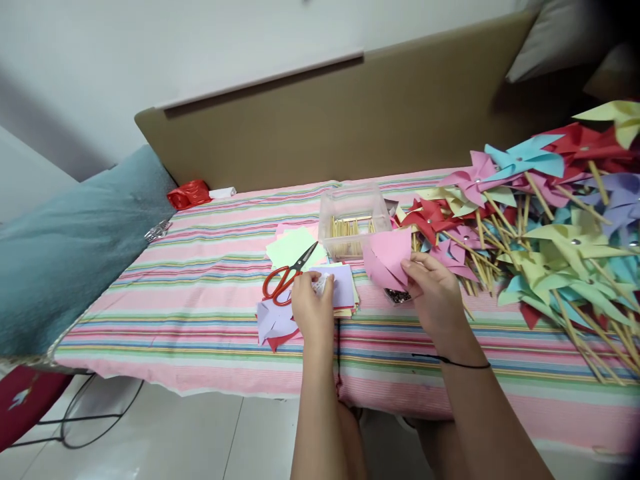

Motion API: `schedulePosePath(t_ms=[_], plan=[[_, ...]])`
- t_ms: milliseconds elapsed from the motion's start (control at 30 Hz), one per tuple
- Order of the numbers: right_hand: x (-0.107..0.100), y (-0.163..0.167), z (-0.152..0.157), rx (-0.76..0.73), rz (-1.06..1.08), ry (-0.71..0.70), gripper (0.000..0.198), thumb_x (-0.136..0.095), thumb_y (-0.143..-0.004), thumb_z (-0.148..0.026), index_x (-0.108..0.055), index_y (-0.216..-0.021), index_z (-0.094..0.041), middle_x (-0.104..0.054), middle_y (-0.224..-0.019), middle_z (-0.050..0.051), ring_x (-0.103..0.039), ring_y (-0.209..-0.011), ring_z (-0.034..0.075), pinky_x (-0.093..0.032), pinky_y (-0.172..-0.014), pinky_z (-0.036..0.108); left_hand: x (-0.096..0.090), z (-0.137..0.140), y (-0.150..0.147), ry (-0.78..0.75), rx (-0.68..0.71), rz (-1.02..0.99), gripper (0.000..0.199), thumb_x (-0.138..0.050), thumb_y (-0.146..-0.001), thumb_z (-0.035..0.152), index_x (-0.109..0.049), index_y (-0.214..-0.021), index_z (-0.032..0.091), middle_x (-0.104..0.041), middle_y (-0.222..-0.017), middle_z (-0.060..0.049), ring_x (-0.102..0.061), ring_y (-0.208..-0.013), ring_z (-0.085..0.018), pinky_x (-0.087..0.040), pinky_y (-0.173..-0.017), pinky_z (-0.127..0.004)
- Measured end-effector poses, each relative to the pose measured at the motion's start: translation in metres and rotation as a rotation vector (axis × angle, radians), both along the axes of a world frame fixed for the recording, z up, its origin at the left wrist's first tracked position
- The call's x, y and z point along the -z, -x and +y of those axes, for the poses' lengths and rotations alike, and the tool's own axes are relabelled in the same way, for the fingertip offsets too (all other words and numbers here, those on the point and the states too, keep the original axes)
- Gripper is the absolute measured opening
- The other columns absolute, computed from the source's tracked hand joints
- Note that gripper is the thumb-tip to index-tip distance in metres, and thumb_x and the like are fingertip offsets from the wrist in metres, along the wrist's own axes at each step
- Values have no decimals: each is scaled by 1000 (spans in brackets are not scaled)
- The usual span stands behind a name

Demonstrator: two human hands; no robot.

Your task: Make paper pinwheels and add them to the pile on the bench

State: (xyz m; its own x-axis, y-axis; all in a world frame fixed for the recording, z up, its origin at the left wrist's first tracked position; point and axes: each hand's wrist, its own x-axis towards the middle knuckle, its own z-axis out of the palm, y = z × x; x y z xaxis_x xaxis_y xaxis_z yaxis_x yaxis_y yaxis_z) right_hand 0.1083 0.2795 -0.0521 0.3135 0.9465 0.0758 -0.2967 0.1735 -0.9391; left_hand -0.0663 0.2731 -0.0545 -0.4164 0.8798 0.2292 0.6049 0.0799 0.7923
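My right hand [437,293] pinches the edge of a pink paper square [387,259] with slits cut in it, held above the cloth. My left hand [313,300] has its thumb and fingers around a small white, lacy-looking thing [323,284], whose kind I cannot make out. Beneath it is a stack of coloured paper with a lilac sheet [343,285] on top. Red-handled scissors [289,277] lie just left of that hand, partly over pale green paper [291,248]. Cut lilac paper [275,321] rests nearby. A small container of metal bits [397,296] shows under the pink paper.
A clear plastic box [354,208] holding short wooden sticks stands behind my hands. Many finished paper pinwheels [520,160] on sticks are heaped at the right. A red plastic bag [190,195] lies at the back left of the striped cloth [200,280].
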Motion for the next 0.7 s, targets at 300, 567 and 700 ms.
schedulePosePath(t_ms=[300, 567, 700], plan=[[-9, -29, -10, -27, -471, -353, 11, -65, -78, -17, -66, -70, -24, -72, -94, 4, -61, -107, 24, -43, -100, 47, -12, 8, -62, 244, 506, -1379, 61, -49, -79, 69, -65, -95, 13, -71, -92, -14, -68, -84, -23, -52, -75, -33], [-12, -49, -16, 40, -855, -353, 23, -54, -80, -14, -66, -63, -25, -58, -130, 2, -49, -123, 27, -37, -102, 51, -18, 3, -60, 176, 538, -1400, 65, -50, -79, 68, -65, -111, 14, -71, -101, -14, -67, -94, -26, -52, -75, -34], [-6, -56, -15, 10, -868, -344, 24, -53, -80, -13, -66, -64, -25, -57, -130, 2, -48, -124, 27, -37, -103, 50, -13, 5, -59, 160, 552, -1248, 38, -72, -73, 41, -69, -99, 13, -72, -89, -8, -66, -77, -18, -51, -69, -27]])
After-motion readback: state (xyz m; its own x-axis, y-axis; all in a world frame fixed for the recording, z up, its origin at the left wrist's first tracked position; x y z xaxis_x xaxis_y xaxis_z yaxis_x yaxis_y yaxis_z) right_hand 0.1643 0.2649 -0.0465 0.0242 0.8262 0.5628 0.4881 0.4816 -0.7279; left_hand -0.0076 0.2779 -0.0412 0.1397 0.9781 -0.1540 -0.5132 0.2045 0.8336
